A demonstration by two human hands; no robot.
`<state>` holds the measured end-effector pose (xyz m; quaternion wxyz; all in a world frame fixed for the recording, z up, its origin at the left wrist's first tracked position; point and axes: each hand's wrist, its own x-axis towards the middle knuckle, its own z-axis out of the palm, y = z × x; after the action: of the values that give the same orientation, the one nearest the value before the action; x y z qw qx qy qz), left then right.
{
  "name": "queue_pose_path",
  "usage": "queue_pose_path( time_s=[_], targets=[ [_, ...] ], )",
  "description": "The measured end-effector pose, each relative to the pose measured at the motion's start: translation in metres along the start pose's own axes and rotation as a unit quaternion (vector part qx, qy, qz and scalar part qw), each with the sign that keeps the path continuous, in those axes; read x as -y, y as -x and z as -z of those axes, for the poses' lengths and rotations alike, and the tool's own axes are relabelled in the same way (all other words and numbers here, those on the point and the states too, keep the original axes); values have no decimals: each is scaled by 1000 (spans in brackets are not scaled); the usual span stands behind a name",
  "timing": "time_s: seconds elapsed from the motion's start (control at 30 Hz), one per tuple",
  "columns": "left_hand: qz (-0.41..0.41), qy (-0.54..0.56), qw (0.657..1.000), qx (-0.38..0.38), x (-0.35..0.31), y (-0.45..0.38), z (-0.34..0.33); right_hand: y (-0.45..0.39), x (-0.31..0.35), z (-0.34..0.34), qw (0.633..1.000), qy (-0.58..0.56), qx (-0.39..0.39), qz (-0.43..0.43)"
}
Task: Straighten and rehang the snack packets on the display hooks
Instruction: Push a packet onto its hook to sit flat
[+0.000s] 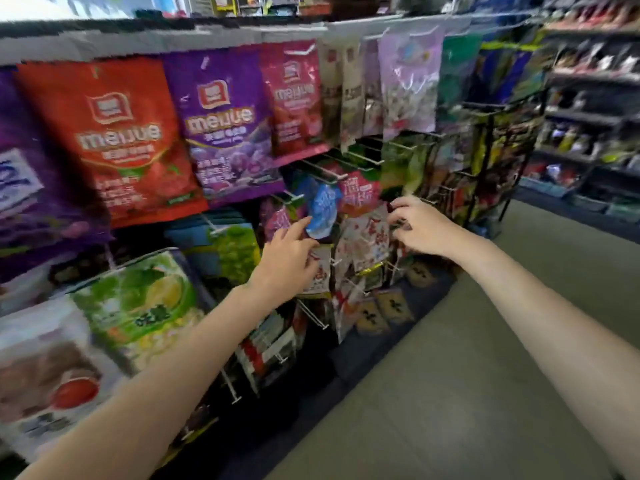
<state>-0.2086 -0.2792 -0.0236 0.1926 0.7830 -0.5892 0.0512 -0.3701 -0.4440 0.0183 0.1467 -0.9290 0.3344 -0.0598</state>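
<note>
Just two hands among packets

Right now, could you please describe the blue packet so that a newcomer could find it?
Find the big purple bag in the top row. Just below its right corner hangs the blue packet, by the left hand; it is the only blue one among red and white packets.

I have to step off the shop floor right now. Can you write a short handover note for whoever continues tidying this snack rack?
Left hand: fingers extended, index fingertip touching the small blue crinkled packet; holds nothing.
Right hand: fingers curled at the edge of the white-and-red printed packet; the grip itself is blurred.
Both packets hang crooked in the middle row of the white wire display hooks.
Done: the large red, purple and pink bags on top hang roughly in line.
Left: square up this cluster and the skewed packets below it.
</note>
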Motion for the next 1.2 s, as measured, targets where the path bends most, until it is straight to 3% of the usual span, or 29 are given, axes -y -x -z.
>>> queue_pose_path(
  time_s=[0.3,0.63,0.97,1.07,1.2],
  targets=[
    [-30,-7,998,55,-78,-114,-66,-40,-123,27,1000,-2,7,-10],
    [-71,54,995,-33,-113,-307,-125,-174,-245,81,999,21,0,-31],
    [-146,41,987,-46,-183,-506,-156,-284,-375,154,995,-23,-40,-87],
    [-137,45,985,-92,-196,-555,-171,-322,-409,172,994,-77,-63,-53],
    [-61,48,985,-153,-206,-611,-195,-394,-439,190,964,-248,-92,12]
  ],
)
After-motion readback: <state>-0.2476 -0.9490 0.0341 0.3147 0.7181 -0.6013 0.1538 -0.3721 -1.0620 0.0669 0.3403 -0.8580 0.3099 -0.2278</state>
